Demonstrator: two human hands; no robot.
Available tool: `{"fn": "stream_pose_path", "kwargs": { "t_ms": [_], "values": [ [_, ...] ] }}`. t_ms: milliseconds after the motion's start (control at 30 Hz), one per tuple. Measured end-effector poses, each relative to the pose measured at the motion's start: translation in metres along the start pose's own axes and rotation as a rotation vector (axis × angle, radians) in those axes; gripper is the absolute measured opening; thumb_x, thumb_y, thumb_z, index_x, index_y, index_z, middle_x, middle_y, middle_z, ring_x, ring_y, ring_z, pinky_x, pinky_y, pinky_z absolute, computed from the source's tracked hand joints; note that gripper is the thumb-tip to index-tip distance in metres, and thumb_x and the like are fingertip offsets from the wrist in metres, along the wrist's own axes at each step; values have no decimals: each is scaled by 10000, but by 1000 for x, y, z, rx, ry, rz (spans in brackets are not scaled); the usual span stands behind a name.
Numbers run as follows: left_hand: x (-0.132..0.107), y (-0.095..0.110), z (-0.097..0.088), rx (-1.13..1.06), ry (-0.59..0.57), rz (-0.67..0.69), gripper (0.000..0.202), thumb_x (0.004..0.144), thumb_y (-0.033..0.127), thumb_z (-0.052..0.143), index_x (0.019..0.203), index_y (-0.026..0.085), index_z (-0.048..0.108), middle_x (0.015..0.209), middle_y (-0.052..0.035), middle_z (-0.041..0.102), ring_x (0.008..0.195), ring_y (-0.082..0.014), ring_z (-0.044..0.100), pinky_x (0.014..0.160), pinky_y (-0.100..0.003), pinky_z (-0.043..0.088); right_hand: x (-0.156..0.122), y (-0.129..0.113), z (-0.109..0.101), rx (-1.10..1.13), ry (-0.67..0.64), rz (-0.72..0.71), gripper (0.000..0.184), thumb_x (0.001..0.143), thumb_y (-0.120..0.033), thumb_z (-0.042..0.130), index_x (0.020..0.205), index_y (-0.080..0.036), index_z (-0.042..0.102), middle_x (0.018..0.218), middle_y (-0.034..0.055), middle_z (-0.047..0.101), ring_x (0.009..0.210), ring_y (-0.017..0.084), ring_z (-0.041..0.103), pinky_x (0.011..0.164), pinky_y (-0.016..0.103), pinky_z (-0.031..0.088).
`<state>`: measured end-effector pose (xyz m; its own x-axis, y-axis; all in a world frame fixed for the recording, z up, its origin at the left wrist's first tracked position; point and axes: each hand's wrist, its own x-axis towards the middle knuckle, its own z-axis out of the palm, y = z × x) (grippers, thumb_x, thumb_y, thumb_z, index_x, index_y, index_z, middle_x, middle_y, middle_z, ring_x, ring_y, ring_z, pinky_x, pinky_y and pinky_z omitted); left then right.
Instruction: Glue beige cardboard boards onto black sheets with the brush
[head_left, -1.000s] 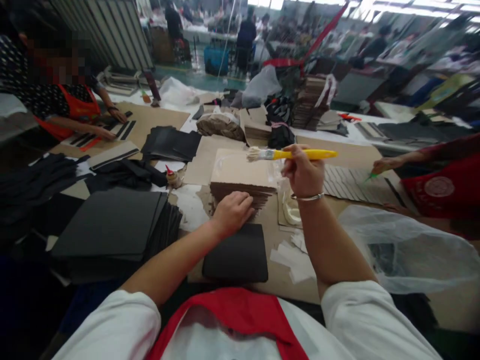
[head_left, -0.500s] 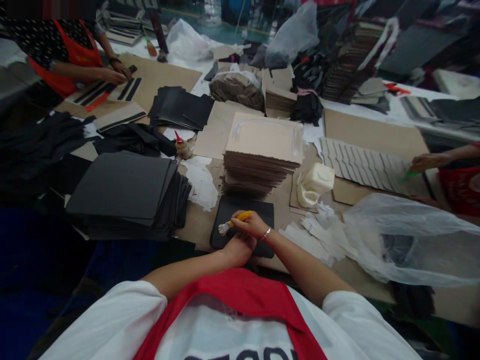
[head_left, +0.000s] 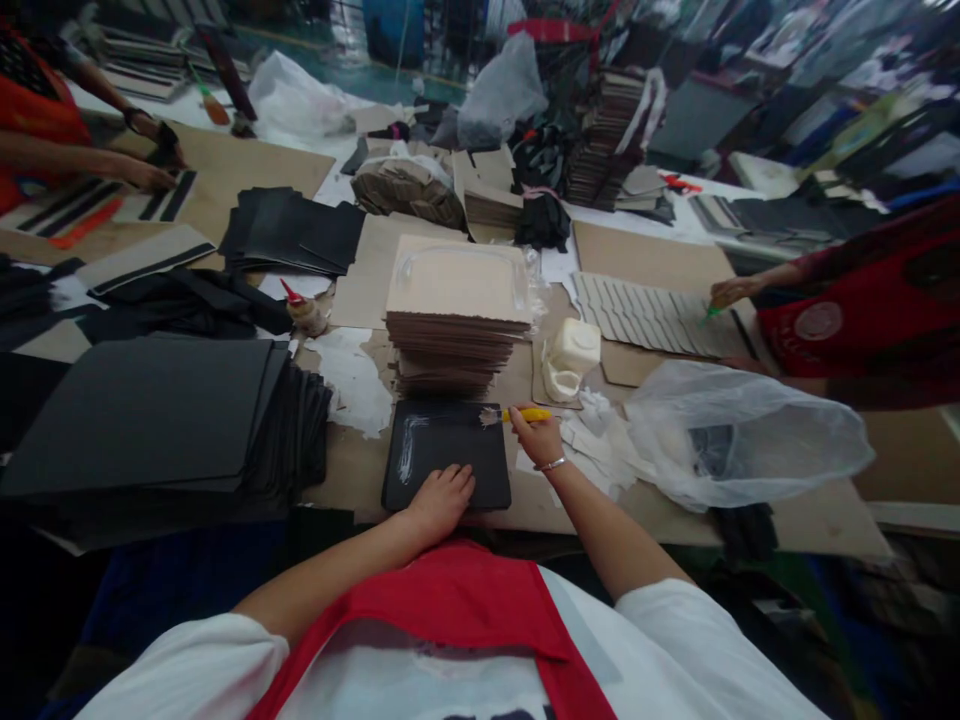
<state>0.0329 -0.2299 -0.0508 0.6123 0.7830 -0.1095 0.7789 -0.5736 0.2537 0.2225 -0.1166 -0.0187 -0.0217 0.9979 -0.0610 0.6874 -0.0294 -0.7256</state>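
In front of me lies a black panel (head_left: 450, 440) with rounded corners, white glue (head_left: 409, 450) smeared along its left side and part of its far edge. My left hand (head_left: 442, 500) rests flat on the panel's near edge, fingers spread, holding nothing. A brush with a yellow handle (head_left: 536, 414) is gripped in my right hand (head_left: 536, 437). Its pale bristles (head_left: 490, 417) touch or hover just over the panel's far right corner. Right behind the panel rises a stack of beige boards (head_left: 457, 285).
Black panels (head_left: 142, 420) are piled at the left. A cut-open white plastic jug (head_left: 574, 350), paper scraps (head_left: 600, 450) and a clear plastic bag (head_left: 735, 430) lie on the right. A glue bottle (head_left: 306, 312) stands left of the boards. Co-workers' hands (head_left: 146, 170) (head_left: 739, 287) work at both sides.
My right hand has moved the brush right to the panel's far right corner. White glue now shows on the left and far sides. My left hand lies flatter. The view has swung right.
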Motion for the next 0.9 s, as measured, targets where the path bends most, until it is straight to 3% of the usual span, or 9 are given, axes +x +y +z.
{"fn": "stream_pose_path", "kwargs": {
  "t_ms": [100,233,367,433,500,567,633,733,900],
  "values": [
    [2,0,-3,-21,-13,-4,379,847,171,428,1213,168,527,1316,-134,497,1163,-264,470,843,-401,455,-30,12,-19,-50,21,-7,371,832,-479,427,838,-167,628,565,11,601,518,130,564,524,219,407],
    [4,3,-9,-49,-89,-13,369,851,231,451,1203,153,527,1330,-137,482,1165,-275,462,851,-408,454,-76,11,-32,-91,-122,-41,333,841,-424,424,766,-178,637,550,-2,594,510,115,560,535,210,395],
    [19,-5,-38,-112,-143,8,352,831,322,504,1146,173,556,1164,-116,597,1037,-240,546,813,-341,461,-87,1,-53,26,-134,15,334,836,-438,454,713,-177,623,473,-29,531,427,95,504,459,200,376],
    [38,-18,-70,-113,-25,55,287,863,335,454,1071,190,588,999,-89,647,921,-204,578,794,-317,454,-75,-6,-65,193,5,50,331,827,-461,484,770,-164,620,488,-30,532,399,88,481,410,198,376],
    [62,-36,-113,-59,232,60,278,893,321,395,1027,190,600,951,-81,644,907,-196,565,829,-328,431,-60,-15,-75,366,175,35,341,818,-466,515,894,-149,615,550,-21,570,400,82,488,400,201,404],
    [90,-55,-161,25,507,-2,285,885,321,419,1076,182,578,1048,-96,614,997,-218,526,892,-361,396,-46,-26,-83,491,293,-34,371,820,-453,531,1021,-147,589,640,-5,618,424,81,523,427,212,451],
    [117,-72,-201,105,627,-106,378,830,347,522,1163,169,531,1179,-122,552,1097,-256,469,922,-388,373,-36,-37,-87,562,351,-105,395,834,-439,524,1109,-156,552,728,14,651,458,85,565,459,224,490],
    [147,-91,-237,174,437,-201,494,724,412,644,1138,157,551,1153,-130,557,1072,-270,489,888,-365,395,-27,-48,-89,608,368,-150,419,863,-439,483,1186,-172,496,783,27,668,491,95,604,473,232,520],
    [162,-104,-257,200,160,-151,512,661,463,679,1066,160,604,1039,-102,609,946,-240,574,780,-293,428,-8,-52,-87,609,323,-186,352,878,-455,448,1103,-187,492,777,19,671,514,104,623,495,241,538]
  ]
}}
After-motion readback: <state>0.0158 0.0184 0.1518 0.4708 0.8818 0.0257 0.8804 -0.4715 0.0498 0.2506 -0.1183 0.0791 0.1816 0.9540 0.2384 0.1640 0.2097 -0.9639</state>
